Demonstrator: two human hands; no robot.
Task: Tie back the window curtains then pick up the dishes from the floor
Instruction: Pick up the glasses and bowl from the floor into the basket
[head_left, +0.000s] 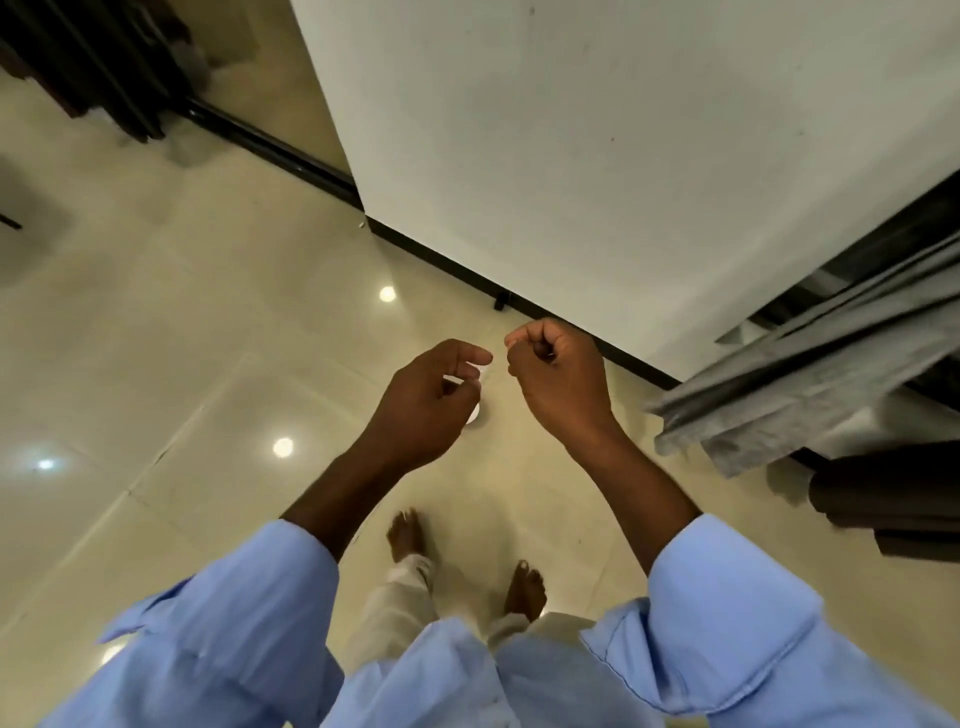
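**Both hands raised above the tiled floor, a white dish half hidden beneath the left one**

A white wall (623, 130) fills the far middle and right, with a dark skirting strip (467, 270) along its foot. A grey curtain (810, 384) hangs in folds at the right, its lower edge loose above the floor, and a darker brown curtain (893, 499) sits just nearer beside it. More dark curtain folds (88, 67) stand at the far left corner. The glossy cream floor (182, 322) reflects several ceiling lights. Two bare feet (524, 590) stand near the bottom, below pale trousers and light blue sleeves (727, 623).

The left hand (421, 410) is held over the floor with its fingers (470, 356) loosely bent and the thumb apart from them; it holds nothing that can be seen. The right hand (558, 374) is just beside it, to the right, curled into a fist with the thumb tucked against the forefinger; whether anything thin is pinched inside cannot be told.

A small white dish (474, 413) lies on the floor beyond the left hand, mostly covered by it, with only a sliver showing at the hand's right edge. Neither hand touches the grey curtain, which is well apart to the right.
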